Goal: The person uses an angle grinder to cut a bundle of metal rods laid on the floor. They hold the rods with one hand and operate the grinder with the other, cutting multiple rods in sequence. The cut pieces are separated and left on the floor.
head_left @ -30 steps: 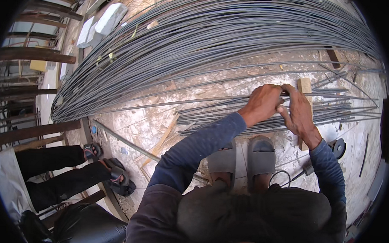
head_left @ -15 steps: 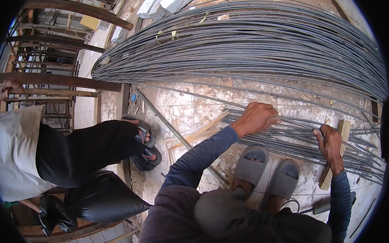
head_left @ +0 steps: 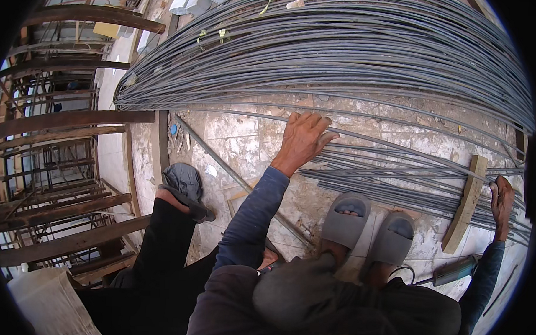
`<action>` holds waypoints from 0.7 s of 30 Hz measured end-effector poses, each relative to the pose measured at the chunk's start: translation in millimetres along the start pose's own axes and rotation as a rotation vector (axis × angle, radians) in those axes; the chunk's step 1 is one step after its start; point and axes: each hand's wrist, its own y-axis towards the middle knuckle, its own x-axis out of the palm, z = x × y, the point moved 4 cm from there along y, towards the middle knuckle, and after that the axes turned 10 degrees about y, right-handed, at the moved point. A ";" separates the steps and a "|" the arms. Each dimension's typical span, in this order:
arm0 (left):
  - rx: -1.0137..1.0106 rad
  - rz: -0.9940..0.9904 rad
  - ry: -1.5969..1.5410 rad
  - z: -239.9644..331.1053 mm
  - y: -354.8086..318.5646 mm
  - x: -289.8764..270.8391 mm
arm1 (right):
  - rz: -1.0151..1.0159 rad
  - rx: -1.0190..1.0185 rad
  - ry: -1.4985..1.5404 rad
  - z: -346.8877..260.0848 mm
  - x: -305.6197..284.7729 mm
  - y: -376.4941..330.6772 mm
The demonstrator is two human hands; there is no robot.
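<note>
My left hand (head_left: 305, 140) is curled over a long thin steel rod (head_left: 392, 147), its thumb pointing right along the metal. That rod slants from the upper left down to the right, between the big coil and the short bundle. My right hand (head_left: 502, 202) is closed at the rod's right stretch, just past a wooden block (head_left: 465, 204); its fingertips are partly hidden. Below the rod lies a bundle of cut steel rods (head_left: 373, 193), crossing at the block.
A large coil of steel rod (head_left: 342, 58) spans the far side. A metal pipe (head_left: 221, 163) lies slantwise on the left. A power tool (head_left: 456, 270) rests at lower right. Another person's foot (head_left: 187, 207) is close on the left, beside dark wooden beams (head_left: 69, 125).
My left hand has moved left and up along the rod; my right hand has gone right, past the wooden block. The other person has moved nearer behind my left arm; their black bag is out of sight.
</note>
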 end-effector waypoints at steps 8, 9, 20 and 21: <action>0.060 -0.175 -0.007 -20.2 -14.9 19.0 | 0.223 -0.086 -0.219 126.6 20.6 -71.0; 0.024 -0.221 -0.006 -23.3 -21.4 22.4 | 0.238 -0.143 -0.207 97.4 22.0 -68.4; -0.223 -0.187 0.114 -62.0 -73.3 11.1 | -0.179 0.025 0.111 -99.1 53.5 -13.2; -0.226 -0.175 0.179 -67.8 -73.3 8.7 | -0.157 0.001 0.145 -106.9 57.2 -9.2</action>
